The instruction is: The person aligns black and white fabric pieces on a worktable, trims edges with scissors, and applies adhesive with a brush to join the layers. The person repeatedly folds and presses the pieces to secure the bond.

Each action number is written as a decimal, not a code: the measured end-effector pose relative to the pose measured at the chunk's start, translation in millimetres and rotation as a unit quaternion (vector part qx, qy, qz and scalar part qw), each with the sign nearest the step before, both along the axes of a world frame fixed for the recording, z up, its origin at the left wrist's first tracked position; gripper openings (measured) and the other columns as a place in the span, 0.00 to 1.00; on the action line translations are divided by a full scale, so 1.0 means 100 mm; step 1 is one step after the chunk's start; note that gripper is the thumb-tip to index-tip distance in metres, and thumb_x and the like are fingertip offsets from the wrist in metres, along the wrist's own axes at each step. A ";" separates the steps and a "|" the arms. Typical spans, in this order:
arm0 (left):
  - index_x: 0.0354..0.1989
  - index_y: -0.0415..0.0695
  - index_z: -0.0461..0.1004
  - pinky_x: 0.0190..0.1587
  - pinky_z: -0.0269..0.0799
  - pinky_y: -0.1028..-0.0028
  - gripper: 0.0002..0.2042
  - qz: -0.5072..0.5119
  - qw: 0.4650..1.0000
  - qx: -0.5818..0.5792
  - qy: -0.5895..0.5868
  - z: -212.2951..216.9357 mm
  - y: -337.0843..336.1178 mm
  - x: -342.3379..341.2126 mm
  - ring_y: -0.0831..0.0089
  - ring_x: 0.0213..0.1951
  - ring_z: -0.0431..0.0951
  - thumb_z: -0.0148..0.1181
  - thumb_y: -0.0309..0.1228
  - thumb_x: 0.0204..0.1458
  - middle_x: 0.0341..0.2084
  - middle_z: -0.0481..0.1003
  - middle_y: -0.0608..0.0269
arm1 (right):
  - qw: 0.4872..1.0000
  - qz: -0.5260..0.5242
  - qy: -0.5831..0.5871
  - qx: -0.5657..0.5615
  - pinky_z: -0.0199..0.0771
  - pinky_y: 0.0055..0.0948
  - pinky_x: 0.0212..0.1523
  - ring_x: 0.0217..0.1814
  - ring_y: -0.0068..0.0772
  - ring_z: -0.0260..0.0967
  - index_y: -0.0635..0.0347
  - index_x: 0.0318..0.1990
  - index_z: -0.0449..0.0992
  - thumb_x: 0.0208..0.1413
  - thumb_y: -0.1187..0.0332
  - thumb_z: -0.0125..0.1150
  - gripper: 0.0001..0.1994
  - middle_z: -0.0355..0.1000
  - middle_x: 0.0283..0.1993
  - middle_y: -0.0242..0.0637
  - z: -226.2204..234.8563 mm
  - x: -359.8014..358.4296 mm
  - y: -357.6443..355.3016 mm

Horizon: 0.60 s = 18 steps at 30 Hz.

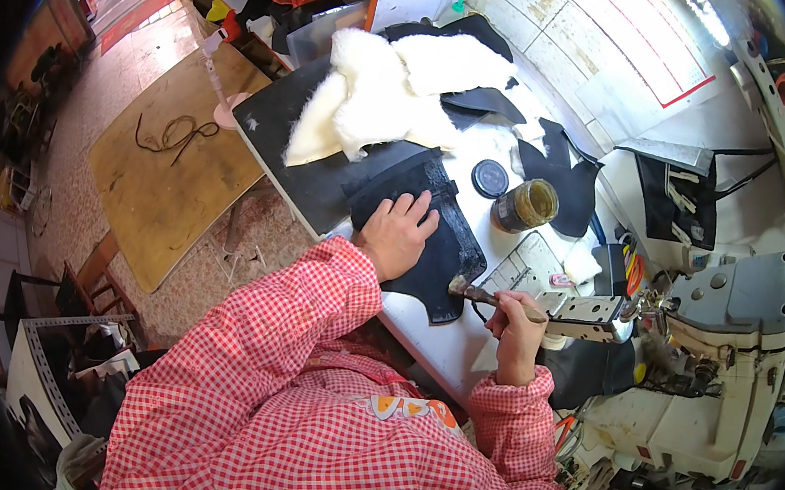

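Note:
A cut piece of black material (428,265) lies on the white worktable in front of me, with a wet, shiny band along its right edge. My left hand (397,236) rests flat on this piece, fingers spread, nothing in its grasp. In my right hand (518,335) is a glue brush (475,292), gripped by its handle. Its dark bristles touch or hover just over the right edge of the black piece; I cannot tell which. Just beyond stands an open glass jar (526,207) of brownish paste. Its black lid (490,179) lies beside it.
White fluffy fleece pieces (379,93) are heaped at the back of the table, with black cut pieces (564,181) near the wall. To the right stands a sewing machine (726,315), its arm reaching close to my right hand. A lower brown board (178,168) with a dark cord is at left.

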<state>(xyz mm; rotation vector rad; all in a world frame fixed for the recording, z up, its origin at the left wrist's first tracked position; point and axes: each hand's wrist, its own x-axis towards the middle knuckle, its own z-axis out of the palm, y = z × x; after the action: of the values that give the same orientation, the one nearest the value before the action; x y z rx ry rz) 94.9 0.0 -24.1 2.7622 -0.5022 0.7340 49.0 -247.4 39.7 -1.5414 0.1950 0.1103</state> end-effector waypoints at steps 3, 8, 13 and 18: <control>0.49 0.44 0.77 0.47 0.68 0.62 0.17 0.005 1.000 0.003 -0.005 0.00 0.00 0.00 0.59 0.50 0.71 0.56 0.31 0.50 0.56 0.72 0.50 | 1.000 -0.011 -0.028 -0.002 0.65 0.21 0.18 0.13 0.20 0.58 0.70 0.35 0.77 0.58 0.71 0.57 0.09 0.67 0.18 0.32 0.00 0.03 -0.01; 0.51 0.46 0.77 0.49 0.68 0.63 0.18 0.009 1.000 0.001 0.020 0.01 0.00 -0.01 0.59 0.52 0.71 0.59 0.31 0.49 0.57 0.71 0.51 | 0.998 -0.046 -0.034 -0.015 0.66 0.22 0.18 0.14 0.20 0.58 0.70 0.35 0.77 0.58 0.70 0.56 0.09 0.66 0.18 0.32 -0.02 0.13 0.03; 0.51 0.47 0.78 0.49 0.68 0.63 0.19 0.010 0.999 0.003 0.031 0.02 0.00 -0.01 0.59 0.53 0.70 0.61 0.30 0.48 0.57 0.71 0.52 | 1.000 0.010 -0.010 -0.017 0.65 0.21 0.18 0.14 0.20 0.59 0.70 0.34 0.77 0.58 0.70 0.57 0.09 0.67 0.17 0.33 -0.01 0.01 -0.04; 0.51 0.47 0.78 0.48 0.68 0.63 0.18 0.011 1.000 0.003 0.020 0.00 -0.01 -0.01 0.59 0.52 0.71 0.61 0.30 0.48 0.57 0.71 0.52 | 1.000 0.014 -0.009 -0.018 0.61 0.19 0.19 0.15 0.20 0.61 0.69 0.34 0.78 0.58 0.70 0.58 0.09 0.68 0.18 0.33 -0.02 0.02 -0.02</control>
<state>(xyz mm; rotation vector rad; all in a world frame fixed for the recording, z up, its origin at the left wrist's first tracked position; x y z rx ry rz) 93.9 -0.6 -23.7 2.7863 -0.4686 0.6825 51.0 -249.6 38.0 -1.5809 0.1615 0.1164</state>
